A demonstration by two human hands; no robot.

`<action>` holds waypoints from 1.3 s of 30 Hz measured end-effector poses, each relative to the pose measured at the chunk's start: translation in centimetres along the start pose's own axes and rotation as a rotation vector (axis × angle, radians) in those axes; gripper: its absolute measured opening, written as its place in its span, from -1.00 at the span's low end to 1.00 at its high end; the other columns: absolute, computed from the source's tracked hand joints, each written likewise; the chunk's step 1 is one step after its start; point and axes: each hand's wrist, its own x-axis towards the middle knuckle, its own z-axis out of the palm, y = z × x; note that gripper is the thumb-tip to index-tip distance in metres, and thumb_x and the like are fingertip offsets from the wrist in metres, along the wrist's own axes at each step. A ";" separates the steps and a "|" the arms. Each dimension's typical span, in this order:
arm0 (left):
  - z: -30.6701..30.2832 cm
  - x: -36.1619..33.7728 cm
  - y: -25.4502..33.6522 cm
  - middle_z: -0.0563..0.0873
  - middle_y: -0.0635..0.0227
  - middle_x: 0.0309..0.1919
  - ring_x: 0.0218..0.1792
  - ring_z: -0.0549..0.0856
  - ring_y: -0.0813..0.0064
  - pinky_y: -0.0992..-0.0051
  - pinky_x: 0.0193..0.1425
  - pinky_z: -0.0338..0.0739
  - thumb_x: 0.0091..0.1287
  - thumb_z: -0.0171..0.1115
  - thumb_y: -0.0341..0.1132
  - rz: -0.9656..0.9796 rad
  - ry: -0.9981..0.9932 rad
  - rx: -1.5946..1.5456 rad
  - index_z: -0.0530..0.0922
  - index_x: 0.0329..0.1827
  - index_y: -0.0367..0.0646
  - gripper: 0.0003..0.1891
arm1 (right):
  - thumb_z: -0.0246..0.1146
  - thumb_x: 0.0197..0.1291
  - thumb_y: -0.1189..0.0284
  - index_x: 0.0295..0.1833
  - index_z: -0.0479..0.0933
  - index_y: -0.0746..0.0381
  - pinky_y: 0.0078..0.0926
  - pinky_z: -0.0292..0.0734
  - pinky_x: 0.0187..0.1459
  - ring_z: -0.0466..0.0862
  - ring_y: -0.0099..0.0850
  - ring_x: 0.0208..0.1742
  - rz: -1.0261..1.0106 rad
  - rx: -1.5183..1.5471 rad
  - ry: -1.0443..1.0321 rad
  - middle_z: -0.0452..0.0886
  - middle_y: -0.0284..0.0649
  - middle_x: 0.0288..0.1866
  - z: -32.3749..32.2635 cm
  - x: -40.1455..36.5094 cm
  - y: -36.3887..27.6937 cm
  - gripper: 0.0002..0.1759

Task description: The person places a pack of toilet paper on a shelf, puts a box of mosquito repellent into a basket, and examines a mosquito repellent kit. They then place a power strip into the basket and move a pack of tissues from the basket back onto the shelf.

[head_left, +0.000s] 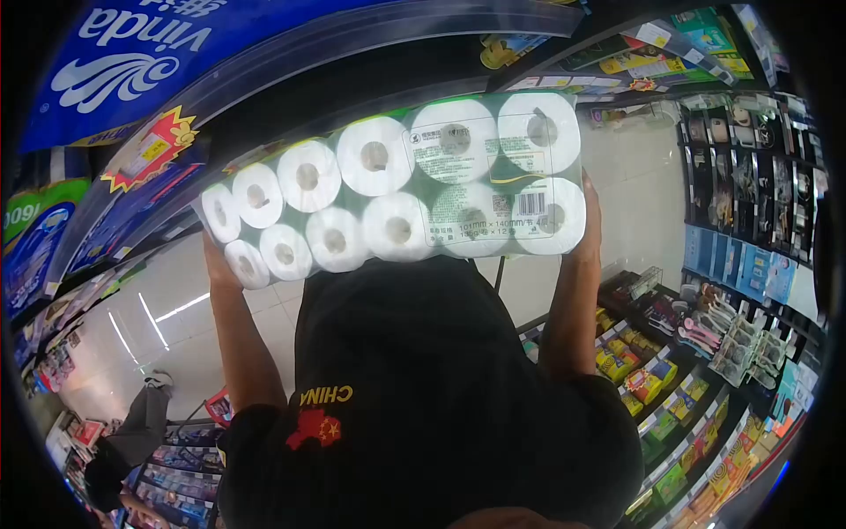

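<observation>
A clear-wrapped pack of toilet paper rolls point(366, 163), stacked in two rows with a printed label and a barcode, is held up in front of my chest. My left hand point(220, 263) grips its left end, fingers mostly hidden behind the wrap. At the right end, my right hand point(591, 220) presses against the side, with its fingers also largely out of sight. The pack is slightly tilted, its left end lower, and lies close to the front of the shelf point(291, 55).
Above left hangs a blue Vinda pack point(132, 62), near a red and yellow price tag point(150, 152). Racks of small goods point(745, 176) stand to the right, shelves of yellow packets point(648, 379) below them. Another person point(132, 441) is at the lower left on the pale tiled floor point(159, 309).
</observation>
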 end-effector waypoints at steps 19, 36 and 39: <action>-1.4 0.3 -0.7 0.58 0.26 0.24 0.20 0.61 0.31 0.28 0.29 0.53 0.57 -0.08 -0.03 -0.075 0.061 -0.180 0.38 0.38 -0.21 -0.49 | -0.11 0.49 0.13 0.51 0.20 0.34 -0.27 0.48 0.27 0.58 -0.22 0.26 -0.026 -0.027 -0.007 0.51 -0.03 0.32 0.3 0.1 0.0 -0.34; -1.1 0.7 -0.7 0.57 0.26 0.26 0.23 0.60 0.27 0.27 0.33 0.51 0.57 -0.13 0.00 -0.117 0.059 -0.228 0.37 0.40 -0.17 -0.48 | -0.11 0.49 0.12 0.52 0.19 0.34 -0.27 0.48 0.28 0.57 -0.22 0.28 -0.026 -0.019 0.005 0.50 -0.04 0.33 0.4 0.3 0.1 -0.33; -1.2 0.8 -0.7 0.57 0.26 0.26 0.23 0.60 0.28 0.28 0.33 0.51 0.57 -0.12 -0.01 -0.127 0.057 -0.248 0.37 0.40 -0.18 -0.48 | -0.12 0.50 0.12 0.53 0.18 0.34 -0.28 0.47 0.29 0.56 -0.22 0.29 -0.030 -0.024 0.011 0.49 -0.04 0.35 0.4 0.3 0.1 -0.33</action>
